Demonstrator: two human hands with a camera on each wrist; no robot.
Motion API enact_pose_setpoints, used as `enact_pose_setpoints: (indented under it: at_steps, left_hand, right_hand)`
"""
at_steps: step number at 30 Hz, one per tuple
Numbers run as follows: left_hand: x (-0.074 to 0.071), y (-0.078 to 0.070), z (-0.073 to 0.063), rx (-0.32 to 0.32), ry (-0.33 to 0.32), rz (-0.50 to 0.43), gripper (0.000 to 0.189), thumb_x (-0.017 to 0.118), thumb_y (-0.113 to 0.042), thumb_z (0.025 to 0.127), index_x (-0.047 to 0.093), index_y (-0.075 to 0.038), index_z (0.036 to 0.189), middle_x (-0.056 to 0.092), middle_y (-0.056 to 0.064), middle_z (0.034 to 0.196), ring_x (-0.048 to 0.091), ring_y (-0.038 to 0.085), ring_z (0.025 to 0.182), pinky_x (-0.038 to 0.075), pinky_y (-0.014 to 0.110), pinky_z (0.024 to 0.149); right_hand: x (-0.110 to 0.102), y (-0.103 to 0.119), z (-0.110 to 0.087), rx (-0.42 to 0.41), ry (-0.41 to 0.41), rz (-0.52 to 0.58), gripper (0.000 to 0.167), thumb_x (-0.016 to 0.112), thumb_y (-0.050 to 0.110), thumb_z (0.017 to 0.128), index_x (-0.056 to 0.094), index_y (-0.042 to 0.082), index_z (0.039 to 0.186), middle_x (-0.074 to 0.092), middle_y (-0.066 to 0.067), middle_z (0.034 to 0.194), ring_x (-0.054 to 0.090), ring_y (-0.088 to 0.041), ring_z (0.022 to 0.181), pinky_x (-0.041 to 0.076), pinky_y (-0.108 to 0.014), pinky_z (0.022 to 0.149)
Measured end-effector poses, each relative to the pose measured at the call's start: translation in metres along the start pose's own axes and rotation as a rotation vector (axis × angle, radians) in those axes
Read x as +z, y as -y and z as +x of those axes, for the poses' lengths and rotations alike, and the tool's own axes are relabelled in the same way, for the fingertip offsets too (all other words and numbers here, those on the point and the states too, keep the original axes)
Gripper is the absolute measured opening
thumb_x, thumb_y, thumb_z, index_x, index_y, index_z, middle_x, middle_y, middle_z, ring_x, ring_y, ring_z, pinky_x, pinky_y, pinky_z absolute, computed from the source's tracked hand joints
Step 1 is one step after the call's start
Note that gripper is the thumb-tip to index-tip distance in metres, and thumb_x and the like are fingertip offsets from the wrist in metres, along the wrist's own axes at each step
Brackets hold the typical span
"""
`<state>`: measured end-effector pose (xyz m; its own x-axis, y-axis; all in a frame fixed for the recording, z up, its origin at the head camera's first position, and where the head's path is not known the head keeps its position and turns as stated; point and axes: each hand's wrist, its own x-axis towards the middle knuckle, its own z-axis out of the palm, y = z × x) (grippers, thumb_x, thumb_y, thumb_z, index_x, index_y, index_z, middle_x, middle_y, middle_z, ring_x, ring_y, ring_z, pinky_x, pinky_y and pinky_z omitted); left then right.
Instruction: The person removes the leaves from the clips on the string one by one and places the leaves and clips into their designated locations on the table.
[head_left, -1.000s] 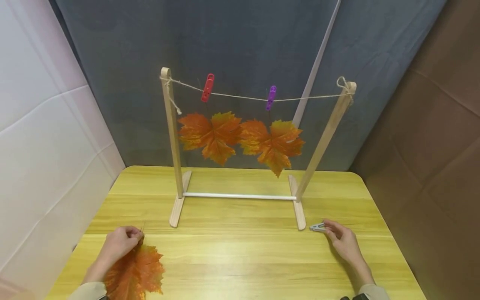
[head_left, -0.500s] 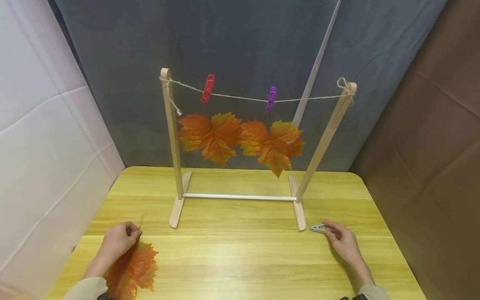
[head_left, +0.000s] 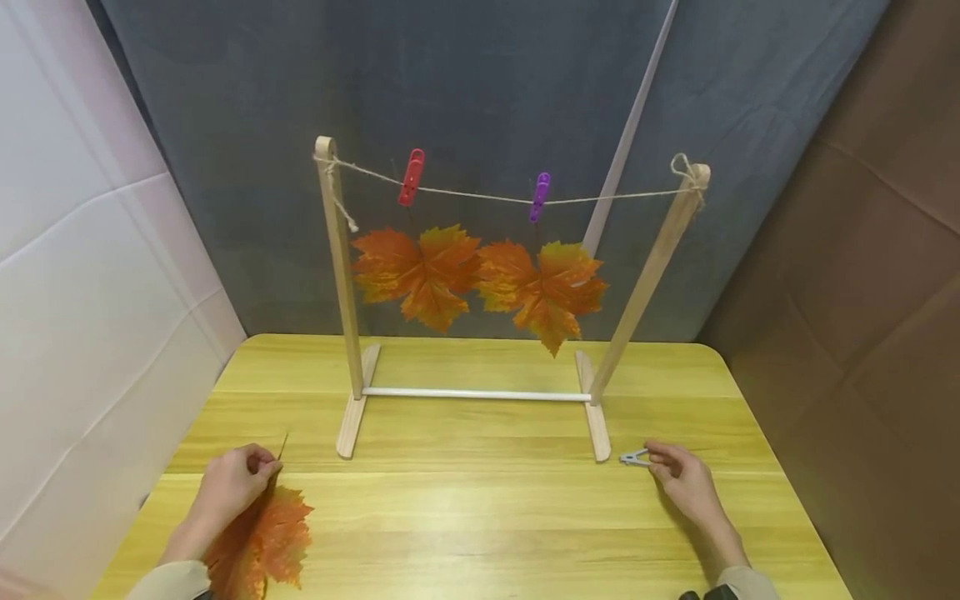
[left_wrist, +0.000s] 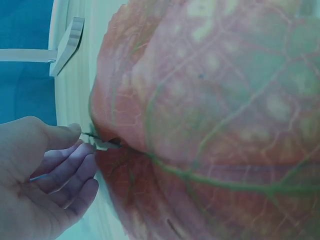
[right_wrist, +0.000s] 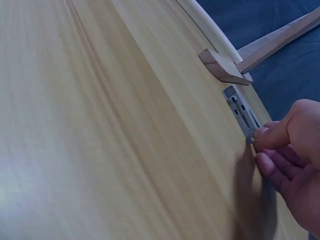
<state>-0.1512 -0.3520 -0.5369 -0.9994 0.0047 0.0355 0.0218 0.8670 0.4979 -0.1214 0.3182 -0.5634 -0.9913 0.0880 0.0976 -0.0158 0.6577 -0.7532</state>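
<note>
At the table's front left, my left hand [head_left: 231,490] pinches the thin stem of an orange artificial maple leaf [head_left: 279,537]. The leaf [left_wrist: 215,115] hangs below the fingers and fills most of the left wrist view; part of it is hidden behind the hand and wrist in the head view. On the right side, my right hand [head_left: 688,483] pinches one end of a grey clothespin [head_left: 634,457] between thumb and fingers. In the right wrist view the clothespin [right_wrist: 240,111] points away from the hand, close to the wooden foot of the rack.
A wooden rack with a left post [head_left: 341,275], right post [head_left: 648,283] and white bottom bar [head_left: 480,394] stands mid-table. Its string [head_left: 480,195] bears a red clothespin [head_left: 412,177] and a purple clothespin [head_left: 540,197], each with a maple leaf [head_left: 423,279] below. Curtains surround the table [head_left: 450,517].
My left hand has shifted slightly left and up with the leaf, which now looks narrower and more turned. The right hand stays put with the clothespin. The head view has moved a little.
</note>
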Motion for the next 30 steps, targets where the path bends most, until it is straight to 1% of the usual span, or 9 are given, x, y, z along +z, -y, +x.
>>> enact_pose_setpoints:
  at_steps: [5, 9, 12, 16, 19, 22, 26, 27, 30]
  left_hand:
    - [-0.009, -0.001, -0.001, -0.005, 0.005, -0.001, 0.013, 0.069, -0.010, 0.092, 0.072, 0.002, 0.090, 0.068, 0.004, 0.074, 0.056, 0.015, 0.065, 0.045, 0.031, 0.058]
    - [-0.014, -0.006, -0.001, -0.006, 0.004, 0.000, 0.015, 0.067, -0.011, 0.093, 0.072, 0.004, 0.092, 0.069, 0.004, 0.075, 0.058, 0.014, 0.065, 0.046, 0.031, 0.059]
    - [-0.016, -0.013, 0.000, -0.001, 0.000, 0.014, 0.017, 0.066, -0.013, 0.094, 0.072, 0.002, 0.092, 0.070, 0.003, 0.076, 0.059, 0.014, 0.066, 0.047, 0.034, 0.062]
    - [-0.018, -0.025, 0.003, 0.019, -0.014, 0.016, 0.018, 0.066, -0.014, 0.095, 0.073, 0.002, 0.093, 0.071, 0.004, 0.077, 0.061, 0.016, 0.068, 0.048, 0.038, 0.065]
    - [-0.019, -0.034, 0.004, 0.038, -0.032, 0.002, 0.019, 0.066, -0.014, 0.096, 0.073, 0.003, 0.095, 0.073, 0.006, 0.079, 0.064, 0.019, 0.069, 0.050, 0.038, 0.064]
    - [-0.021, -0.042, 0.004, 0.055, -0.049, -0.007, 0.020, 0.065, -0.015, 0.097, 0.073, 0.004, 0.098, 0.074, 0.010, 0.082, 0.066, 0.022, 0.071, 0.052, 0.041, 0.065]
    - [-0.027, -0.053, 0.004, 0.067, -0.034, -0.022, 0.024, 0.064, -0.017, 0.099, 0.072, 0.005, 0.104, 0.075, 0.015, 0.089, 0.069, 0.028, 0.077, 0.054, 0.046, 0.067]
    - [-0.028, -0.056, 0.003, 0.072, -0.030, -0.020, 0.025, 0.063, -0.018, 0.100, 0.072, 0.005, 0.105, 0.076, 0.016, 0.091, 0.069, 0.029, 0.078, 0.054, 0.047, 0.068]
    - [-0.033, -0.069, 0.001, 0.080, -0.015, -0.022, 0.028, 0.062, -0.020, 0.101, 0.071, 0.005, 0.108, 0.076, 0.018, 0.095, 0.070, 0.031, 0.080, 0.055, 0.048, 0.069]
  right_hand:
    - [-0.010, 0.010, 0.003, 0.008, 0.034, -0.044, 0.033, 0.065, -0.004, 0.093, 0.066, -0.001, 0.126, 0.073, -0.016, 0.113, 0.070, -0.019, 0.097, 0.054, -0.017, 0.082]
    - [-0.018, 0.020, 0.007, -0.008, 0.025, -0.062, 0.032, 0.065, 0.000, 0.095, 0.065, -0.001, 0.128, 0.072, -0.016, 0.116, 0.069, -0.021, 0.101, 0.054, -0.018, 0.085]
    - [-0.023, 0.028, 0.011, -0.025, 0.012, -0.068, 0.031, 0.064, 0.002, 0.097, 0.065, -0.002, 0.128, 0.072, -0.017, 0.117, 0.067, -0.021, 0.103, 0.055, -0.019, 0.086]
    - [-0.028, 0.038, 0.014, -0.062, -0.026, -0.091, 0.028, 0.065, 0.002, 0.097, 0.067, -0.003, 0.124, 0.072, -0.019, 0.117, 0.068, -0.022, 0.102, 0.055, -0.018, 0.083]
    - [-0.030, 0.045, 0.016, -0.098, -0.066, -0.111, 0.027, 0.066, 0.001, 0.095, 0.069, -0.003, 0.121, 0.073, -0.018, 0.115, 0.069, -0.018, 0.099, 0.055, -0.018, 0.081]
    - [-0.032, 0.056, 0.018, -0.122, -0.087, -0.128, 0.026, 0.066, 0.003, 0.095, 0.070, -0.001, 0.121, 0.074, -0.017, 0.114, 0.069, -0.019, 0.099, 0.059, -0.028, 0.082]
    - [-0.036, 0.074, 0.019, -0.127, -0.084, -0.133, 0.027, 0.065, 0.007, 0.097, 0.069, 0.000, 0.122, 0.074, -0.017, 0.116, 0.070, -0.030, 0.103, 0.059, -0.041, 0.085]
    - [-0.037, 0.078, 0.019, -0.128, -0.080, -0.130, 0.027, 0.065, 0.008, 0.098, 0.069, 0.000, 0.123, 0.074, -0.018, 0.117, 0.070, -0.034, 0.104, 0.059, -0.040, 0.086]
    - [-0.039, 0.089, 0.019, -0.142, -0.076, -0.120, 0.028, 0.064, 0.009, 0.099, 0.068, -0.001, 0.125, 0.072, -0.019, 0.120, 0.070, -0.037, 0.106, 0.057, -0.043, 0.089]
